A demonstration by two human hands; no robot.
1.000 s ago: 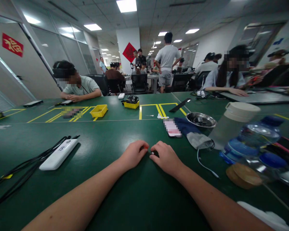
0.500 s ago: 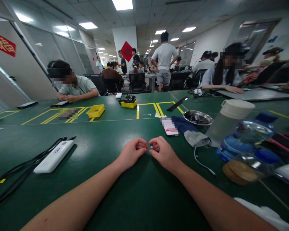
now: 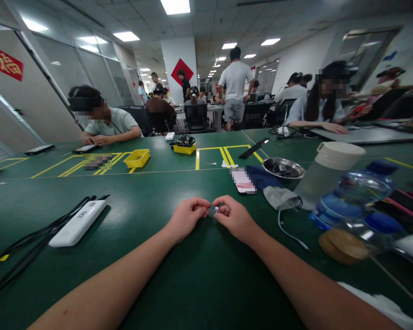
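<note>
My left hand [image 3: 187, 216] and my right hand [image 3: 234, 216] meet fingertip to fingertip just above the green table [image 3: 151, 192]. Both are closed in a pinch. Between them I see a very small part [image 3: 215, 210], grey with an orange-red bit on the left-hand side; it is too small to name. The left fingers pinch the orange end, the right fingers pinch the grey piece. Both forearms rest low over the table.
A white power bank [image 3: 78, 222] with black cables [image 3: 27, 243] lies at left. At right stand a metal bowl [image 3: 282, 168], a phone [image 3: 242, 180], a grey pouch [image 3: 282, 197], a white-lidded cup [image 3: 326, 172] and water bottles [image 3: 354, 195]. Yellow trays [image 3: 136, 158] and seated people sit farther back.
Both hands lifted slightly off the table and brought the small part up between the fingertips; an orange bit now shows. The view shifted a little.
</note>
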